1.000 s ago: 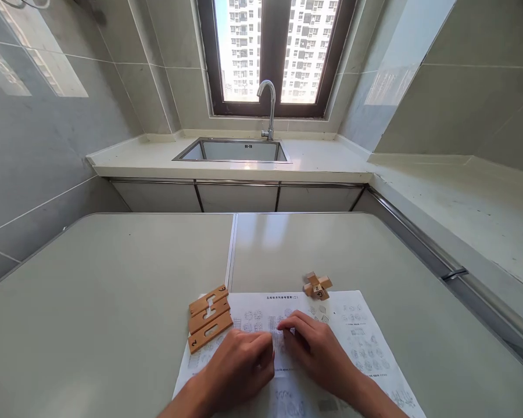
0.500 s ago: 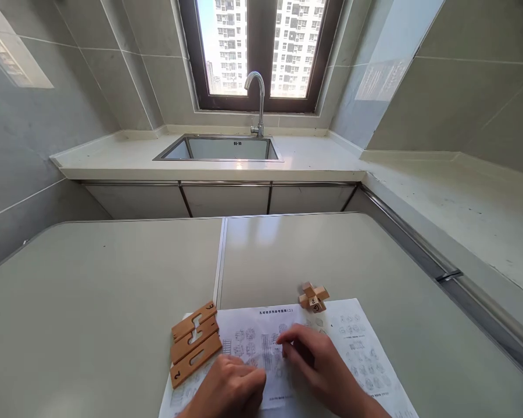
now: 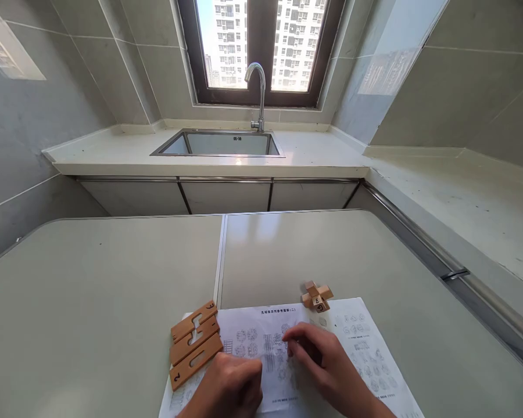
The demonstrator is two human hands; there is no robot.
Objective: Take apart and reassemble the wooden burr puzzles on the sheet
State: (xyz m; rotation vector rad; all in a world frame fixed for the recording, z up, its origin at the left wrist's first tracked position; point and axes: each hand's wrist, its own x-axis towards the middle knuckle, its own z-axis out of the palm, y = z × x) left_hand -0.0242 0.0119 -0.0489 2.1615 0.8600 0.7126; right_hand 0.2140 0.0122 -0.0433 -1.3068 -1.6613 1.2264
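Note:
A printed instruction sheet (image 3: 279,318) with small diagrams lies on the table, and both my hands rest over its lower part. My left hand (image 3: 229,383) is curled into a fist at the lower left of the sheet, with nothing showing in it. My right hand (image 3: 325,366) is loosely bent, index finger and thumb apart, holding nothing. Three flat slotted wooden puzzle pieces (image 3: 196,345), marked with numbers, lie overlapping on the sheet's left edge, just beyond my left hand. An interlocked wooden burr puzzle (image 3: 317,297) stands at the sheet's top edge, beyond my right hand.
The pale table (image 3: 91,302) has a seam (image 3: 220,258) running away from me. Past its far edge is a white counter (image 3: 318,148) with a sink (image 3: 218,154) and a tap (image 3: 261,96) under a window. Another counter (image 3: 470,203) runs along the right.
My view has tilted slightly, so the background sits a little higher. My hands hold nearly the same places and poses, and the wooden pieces stay where they were.

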